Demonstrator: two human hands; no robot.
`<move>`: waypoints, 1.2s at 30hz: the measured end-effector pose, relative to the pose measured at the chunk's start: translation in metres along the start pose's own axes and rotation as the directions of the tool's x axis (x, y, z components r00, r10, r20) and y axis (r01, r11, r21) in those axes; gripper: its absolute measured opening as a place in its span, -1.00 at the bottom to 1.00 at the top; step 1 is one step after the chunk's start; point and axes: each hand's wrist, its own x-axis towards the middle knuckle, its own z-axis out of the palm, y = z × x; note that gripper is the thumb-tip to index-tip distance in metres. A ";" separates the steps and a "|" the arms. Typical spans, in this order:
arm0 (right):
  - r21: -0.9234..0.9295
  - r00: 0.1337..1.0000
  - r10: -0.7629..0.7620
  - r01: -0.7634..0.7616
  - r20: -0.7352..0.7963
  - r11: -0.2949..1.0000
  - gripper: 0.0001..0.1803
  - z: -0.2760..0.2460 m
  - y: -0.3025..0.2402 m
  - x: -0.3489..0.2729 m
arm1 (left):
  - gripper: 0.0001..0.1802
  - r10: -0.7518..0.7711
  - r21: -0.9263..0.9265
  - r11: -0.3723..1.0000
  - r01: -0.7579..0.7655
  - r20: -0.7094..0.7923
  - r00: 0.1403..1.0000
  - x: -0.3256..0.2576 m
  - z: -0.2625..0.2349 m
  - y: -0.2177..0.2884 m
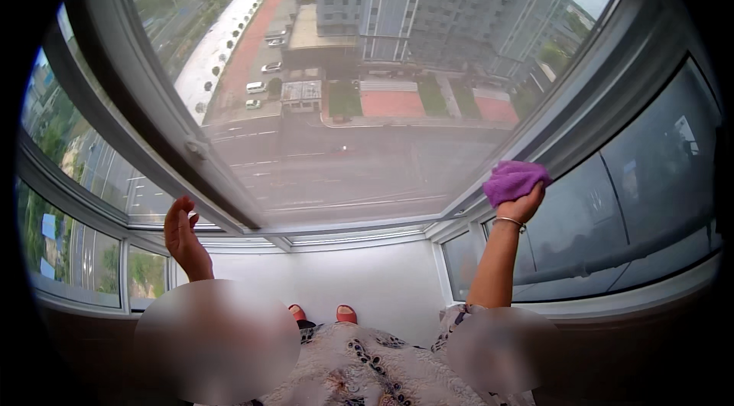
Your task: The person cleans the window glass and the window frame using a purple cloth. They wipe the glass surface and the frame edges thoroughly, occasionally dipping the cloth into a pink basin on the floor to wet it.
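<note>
My right hand (526,203) is closed around a bunched purple cloth (514,181). It presses the cloth to the white window frame (474,196) at the right, beside the large glass pane (336,169). A thin bracelet circles that wrist. My left hand (185,241) is raised beside the left upright of the frame. Its fingers are loosely bent and partly apart, and nothing shows in them. Whether it touches the frame, I cannot tell.
A dark side window (612,199) stands on the right, with narrower panes (76,241) on the left. Below the window lies a white floor (367,272), where my feet in red sandals (346,314) stand. Outside, far down, are a road, parked cars and tall buildings.
</note>
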 end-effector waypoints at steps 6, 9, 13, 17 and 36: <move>-0.564 0.982 -0.175 0.181 0.065 0.806 -0.57 0.038 -0.020 0.003 | -0.56 0.181 0.105 0.979 -0.173 -0.079 0.980 0.054 -0.002 -0.024; -0.630 0.977 -0.177 0.211 0.118 0.747 -0.60 0.024 0.000 0.026 | -0.36 0.011 -0.074 0.997 -0.011 -0.004 1.000 0.081 -0.004 -0.037; -0.851 0.813 -0.303 0.525 0.497 0.015 -0.70 0.002 -0.009 0.032 | -0.23 -0.136 -0.107 0.988 0.114 -0.230 0.964 0.122 -0.020 -0.057; -0.159 0.953 0.238 -0.210 0.186 0.965 -0.67 0.008 -0.005 -0.040 | -0.59 -0.071 -0.200 0.978 0.065 -0.024 0.997 0.130 -0.025 -0.064; -0.249 0.173 0.887 -0.921 0.429 0.300 -0.69 0.092 0.126 -0.345 | -0.29 -0.134 -0.058 0.986 0.156 0.277 0.951 0.083 0.012 -0.026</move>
